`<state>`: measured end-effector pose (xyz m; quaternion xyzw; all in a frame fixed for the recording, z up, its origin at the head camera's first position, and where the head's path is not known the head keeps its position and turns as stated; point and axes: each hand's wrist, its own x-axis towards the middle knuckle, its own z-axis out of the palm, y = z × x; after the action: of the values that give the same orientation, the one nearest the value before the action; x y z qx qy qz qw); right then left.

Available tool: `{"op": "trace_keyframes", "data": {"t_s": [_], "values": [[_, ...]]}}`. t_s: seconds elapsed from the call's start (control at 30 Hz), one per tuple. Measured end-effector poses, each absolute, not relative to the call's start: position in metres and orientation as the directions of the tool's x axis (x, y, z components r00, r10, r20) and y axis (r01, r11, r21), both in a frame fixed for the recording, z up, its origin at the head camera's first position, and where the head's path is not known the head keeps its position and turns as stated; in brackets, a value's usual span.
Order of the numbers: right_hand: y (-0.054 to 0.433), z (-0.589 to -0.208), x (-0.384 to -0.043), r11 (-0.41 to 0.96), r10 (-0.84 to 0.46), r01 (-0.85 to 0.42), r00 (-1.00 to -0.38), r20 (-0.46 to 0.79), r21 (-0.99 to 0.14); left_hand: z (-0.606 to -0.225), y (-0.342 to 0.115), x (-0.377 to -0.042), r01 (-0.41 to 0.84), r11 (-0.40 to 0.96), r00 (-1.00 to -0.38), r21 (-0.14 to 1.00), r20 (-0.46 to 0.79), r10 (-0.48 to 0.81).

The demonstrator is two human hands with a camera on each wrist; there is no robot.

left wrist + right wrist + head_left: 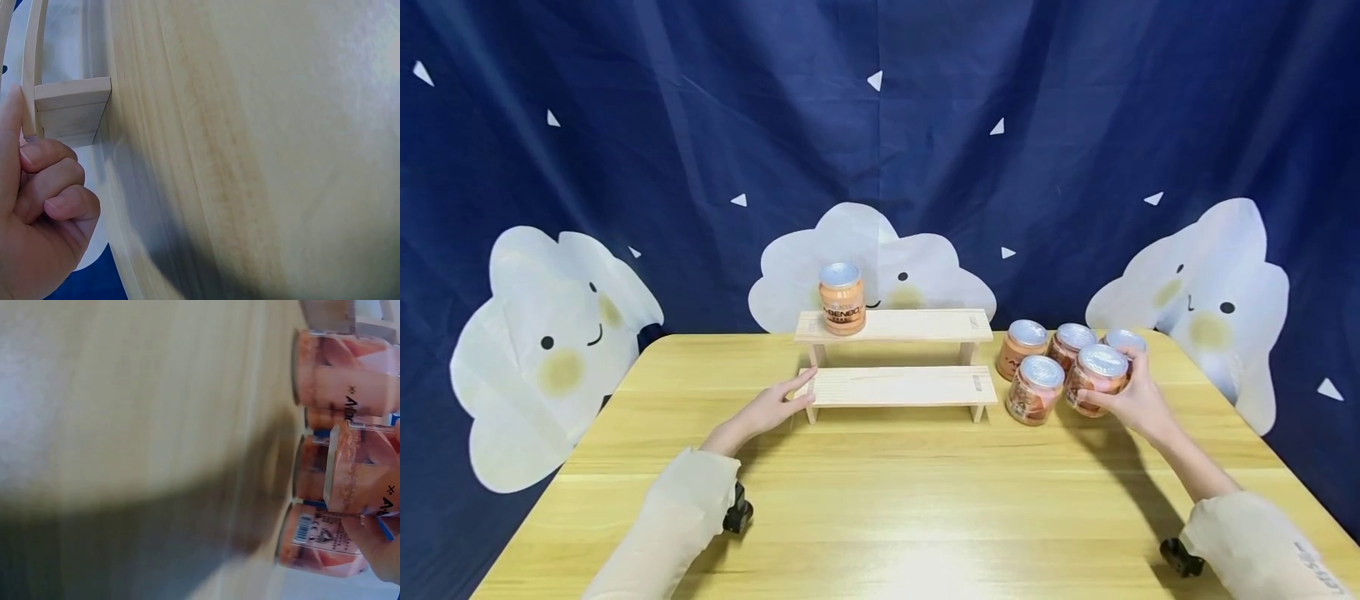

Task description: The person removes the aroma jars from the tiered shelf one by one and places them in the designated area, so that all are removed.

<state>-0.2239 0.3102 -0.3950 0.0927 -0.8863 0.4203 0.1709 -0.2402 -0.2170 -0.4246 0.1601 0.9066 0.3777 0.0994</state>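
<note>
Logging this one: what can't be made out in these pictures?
Head: most of the far-right jar, behind the held jar and right hand.
Head: the fine print on the upper-shelf jar, too small.
Right wrist: the held jar's upper end, cut off by the right edge.
Left wrist: part of the left hand, cut off by the left edge.

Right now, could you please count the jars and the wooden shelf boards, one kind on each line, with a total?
Jars: 6 (1 on the upper board, 5 grouped at the right, including one in the right fingers)
Wooden shelf boards: 2
Total: 8
</note>
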Motion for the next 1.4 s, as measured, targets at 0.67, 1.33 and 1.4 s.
{"op": "trace_keyframes", "data": {"t_s": [0.67, 1.33, 1.4], "values": [[0.307, -0.417, -0.223, 0.654, -0.038, -0.271, -0.945, 0.326, -0.707, -0.426, -0.218, -0.24, 0.215, 0.666, -0.93, 0.714, -0.057, 0.362], [0.306, -0.416, -0.222, 0.638, -0.039, -0.245, -0.957, 0.287, -0.73, -0.425, -0.217, -0.24, 0.234, 0.649, -0.926, 0.724, -0.038, 0.377], [0.306, -0.415, -0.222, 0.636, -0.039, -0.242, -0.958, 0.282, -0.733, -0.425, -0.216, -0.24, 0.234, 0.646, -0.925, 0.727, -0.037, 0.378]]}}
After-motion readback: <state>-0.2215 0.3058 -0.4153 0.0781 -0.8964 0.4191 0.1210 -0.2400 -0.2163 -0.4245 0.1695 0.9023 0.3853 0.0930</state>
